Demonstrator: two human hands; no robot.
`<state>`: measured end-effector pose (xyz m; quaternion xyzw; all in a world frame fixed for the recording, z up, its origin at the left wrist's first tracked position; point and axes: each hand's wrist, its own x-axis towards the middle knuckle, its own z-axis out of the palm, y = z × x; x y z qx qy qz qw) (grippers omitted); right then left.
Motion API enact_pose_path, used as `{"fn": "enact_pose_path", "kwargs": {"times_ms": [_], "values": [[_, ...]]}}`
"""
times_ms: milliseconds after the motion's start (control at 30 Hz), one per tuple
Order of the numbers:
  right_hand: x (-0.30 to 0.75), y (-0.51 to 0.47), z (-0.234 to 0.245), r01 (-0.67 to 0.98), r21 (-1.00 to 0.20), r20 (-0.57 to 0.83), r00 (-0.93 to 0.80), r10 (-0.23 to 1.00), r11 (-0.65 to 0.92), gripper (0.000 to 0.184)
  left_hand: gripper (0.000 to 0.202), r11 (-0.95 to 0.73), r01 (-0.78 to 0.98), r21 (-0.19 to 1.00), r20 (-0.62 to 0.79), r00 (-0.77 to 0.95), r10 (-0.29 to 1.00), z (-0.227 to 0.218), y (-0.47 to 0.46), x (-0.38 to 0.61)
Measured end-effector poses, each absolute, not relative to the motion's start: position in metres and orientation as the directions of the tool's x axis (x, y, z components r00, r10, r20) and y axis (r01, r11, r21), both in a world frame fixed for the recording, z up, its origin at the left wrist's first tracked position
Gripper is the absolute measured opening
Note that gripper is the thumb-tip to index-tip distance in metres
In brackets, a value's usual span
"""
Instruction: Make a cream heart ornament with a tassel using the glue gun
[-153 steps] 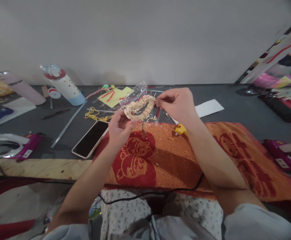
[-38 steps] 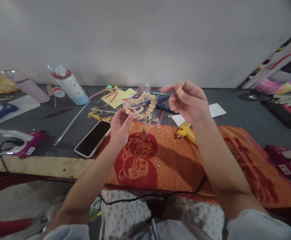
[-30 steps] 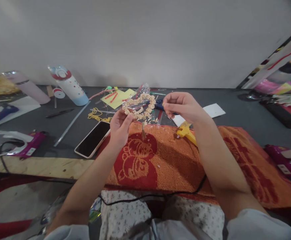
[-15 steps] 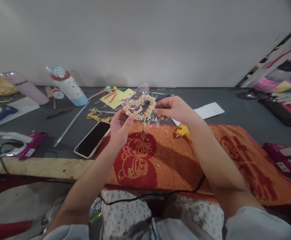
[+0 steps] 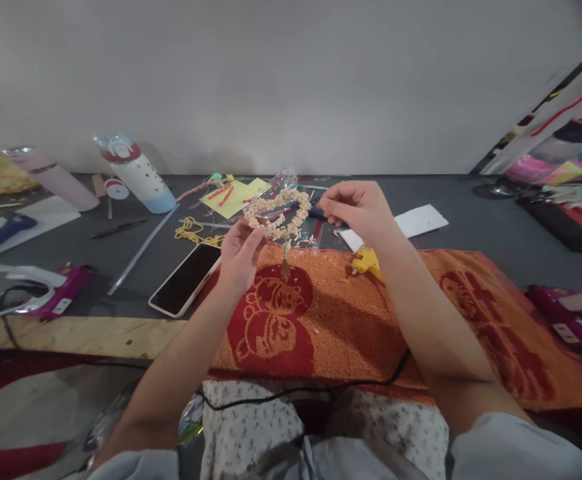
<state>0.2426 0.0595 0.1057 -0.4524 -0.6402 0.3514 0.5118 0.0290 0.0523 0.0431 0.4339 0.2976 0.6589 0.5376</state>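
Observation:
My left hand (image 5: 239, 259) is closed on the lower edge of a heart-shaped ring (image 5: 279, 212) made of small pale bits, held upright above an orange and red towel (image 5: 351, 313). A short stem hangs below the ring. My right hand (image 5: 363, 212) hovers just right of the heart with thumb and fingertips pinched together; what they hold, if anything, is too small to make out. Loose pale bits (image 5: 304, 238) lie scattered on the towel's far edge.
A phone (image 5: 185, 278) lies left of the towel. A yellow glue gun (image 5: 367, 261) lies behind my right wrist. Farther back are yellow paper (image 5: 234, 195), yellow string (image 5: 191, 230), a clear bag (image 5: 279, 181), white paper (image 5: 413, 221), a dotted bottle (image 5: 134, 173) and magenta tools (image 5: 53, 298).
My right hand rose with fingers loose, came down pinched to the heart's right side, then drew back slightly to the right. The left hand kept the heart steady.

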Motion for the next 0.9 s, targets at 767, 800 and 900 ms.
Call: {"fn": "enact_pose_path", "kwargs": {"times_ms": [767, 800, 900], "values": [[0.236, 0.06, 0.1, 0.052, -0.989, 0.132, -0.127, 0.983, 0.14, 0.021, 0.02, -0.034, -0.515, 0.856, 0.08, 0.067, 0.995, 0.044, 0.056, 0.026], [0.236, 0.06, 0.1, 0.052, -0.988, 0.136, -0.131, 0.982, 0.143, 0.023, 0.02, -0.047, -0.512, 0.858, 0.091, 0.062, 0.994, 0.043, 0.057, 0.026], [0.235, 0.06, 0.1, 0.033, -0.989, 0.136, -0.14, 0.981, 0.142, 0.025, 0.024, -0.078, -0.508, 0.858, 0.125, 0.06, 0.99, 0.041, 0.057, 0.027]]}}
